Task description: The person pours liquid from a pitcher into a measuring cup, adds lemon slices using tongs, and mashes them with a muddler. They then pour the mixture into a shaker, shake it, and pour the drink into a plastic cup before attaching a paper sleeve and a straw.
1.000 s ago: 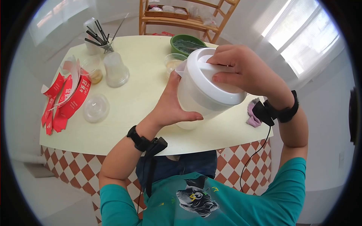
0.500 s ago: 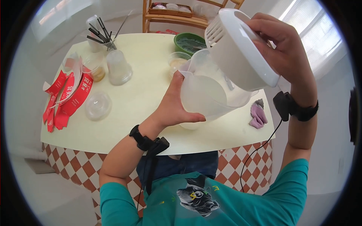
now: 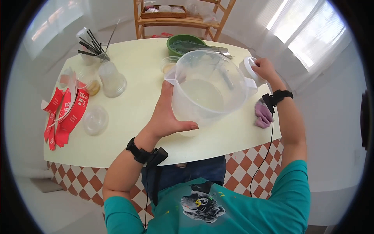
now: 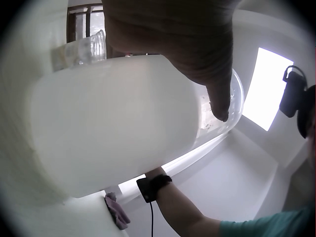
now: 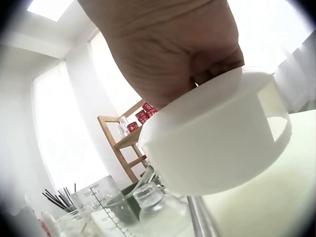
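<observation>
A translucent plastic pitcher with cloudy, pale liquid inside stands uncovered and slightly tilted in the head view. My left hand grips its side near the spout, thumb across the front. In the left wrist view the pitcher's milky wall fills the middle under that hand. To the right of the pitcher, my right hand holds its white lid by the top. The right wrist view shows the lid's deep skirt, with an opening in its side, close over the table.
Behind the pitcher are a green bowl, a metal utensil and a small clear cup. A purple cloth lies at the right. Cut red paper, clear cups, a clear lid and black straws occupy the left.
My right hand has lifted the lid off the pitcher, carried it right and lowered it beside the pitcher. My left hand keeps its grip on the pitcher.
</observation>
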Demonstrator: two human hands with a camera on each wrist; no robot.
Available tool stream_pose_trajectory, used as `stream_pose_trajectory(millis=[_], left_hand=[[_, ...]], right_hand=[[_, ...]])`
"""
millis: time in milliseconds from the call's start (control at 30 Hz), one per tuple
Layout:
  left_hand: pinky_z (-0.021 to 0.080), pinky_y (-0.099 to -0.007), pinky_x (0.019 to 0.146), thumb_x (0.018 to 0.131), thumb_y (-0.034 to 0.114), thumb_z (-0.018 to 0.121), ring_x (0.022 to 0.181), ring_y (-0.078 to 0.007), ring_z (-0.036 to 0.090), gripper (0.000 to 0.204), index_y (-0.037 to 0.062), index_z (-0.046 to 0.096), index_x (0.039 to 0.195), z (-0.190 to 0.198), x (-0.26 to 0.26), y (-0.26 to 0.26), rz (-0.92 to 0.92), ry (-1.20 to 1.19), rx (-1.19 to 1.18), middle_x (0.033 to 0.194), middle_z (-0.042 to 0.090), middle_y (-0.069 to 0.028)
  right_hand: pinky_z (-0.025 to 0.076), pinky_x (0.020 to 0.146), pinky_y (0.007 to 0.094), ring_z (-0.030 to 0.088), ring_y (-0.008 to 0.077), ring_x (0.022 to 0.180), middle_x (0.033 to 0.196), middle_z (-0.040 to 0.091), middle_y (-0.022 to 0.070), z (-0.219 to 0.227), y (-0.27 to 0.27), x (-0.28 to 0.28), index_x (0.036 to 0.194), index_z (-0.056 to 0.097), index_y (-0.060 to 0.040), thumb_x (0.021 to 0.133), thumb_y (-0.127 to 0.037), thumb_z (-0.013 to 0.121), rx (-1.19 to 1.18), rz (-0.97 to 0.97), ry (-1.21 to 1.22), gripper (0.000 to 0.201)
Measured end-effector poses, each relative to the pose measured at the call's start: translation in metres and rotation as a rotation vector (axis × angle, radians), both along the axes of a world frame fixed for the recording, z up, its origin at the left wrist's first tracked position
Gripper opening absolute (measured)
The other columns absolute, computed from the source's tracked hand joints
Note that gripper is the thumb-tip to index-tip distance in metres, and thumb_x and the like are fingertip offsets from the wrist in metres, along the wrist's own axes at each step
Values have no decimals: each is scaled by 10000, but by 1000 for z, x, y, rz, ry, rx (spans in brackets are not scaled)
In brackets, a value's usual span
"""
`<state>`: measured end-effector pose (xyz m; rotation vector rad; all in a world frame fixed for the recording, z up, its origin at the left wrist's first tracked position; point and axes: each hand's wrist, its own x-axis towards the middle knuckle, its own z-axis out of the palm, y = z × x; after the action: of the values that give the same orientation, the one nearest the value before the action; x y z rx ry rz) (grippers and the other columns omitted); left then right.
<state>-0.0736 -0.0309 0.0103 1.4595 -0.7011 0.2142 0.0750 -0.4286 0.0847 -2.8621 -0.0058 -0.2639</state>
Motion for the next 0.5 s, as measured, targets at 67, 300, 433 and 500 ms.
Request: stream_pose_trajectory(millis=[67,300,433,500], left_hand=[[281,-411,1118,498,460,908,1370,-291,318,1308,50,153,1484,-3,1,2,16,11,37,1459,320,-145],[288,-407,1115,494,410,913,1376,-300,307,1317,68,136,1501,-3,0,2,-4,34,19,1475,296,-146],[285,-410,1117,497,409,912,1383,-302,298,1320,75,129,1505,-5,1,2,-15,41,9,1482,287,-148],[284,-410,1117,496,409,914,1384,-304,295,1320,79,131,1505,-5,1,2,-29,38,14,1483,288,-148]], right_hand=[[514,767,372,672,276,830,906,709,130,-20,-7,5,999,720,-60,734,-280,700,-32,-29,73,345],[513,732,384,661,292,793,850,693,149,-51,-18,23,943,720,-46,703,-272,706,-110,-118,57,330],[521,764,390,668,294,861,911,702,135,-57,-19,27,971,724,-73,704,-299,702,-167,-149,108,351],[522,766,391,667,298,868,916,702,137,-61,-20,28,972,724,-73,703,-299,699,-174,-163,110,353]])
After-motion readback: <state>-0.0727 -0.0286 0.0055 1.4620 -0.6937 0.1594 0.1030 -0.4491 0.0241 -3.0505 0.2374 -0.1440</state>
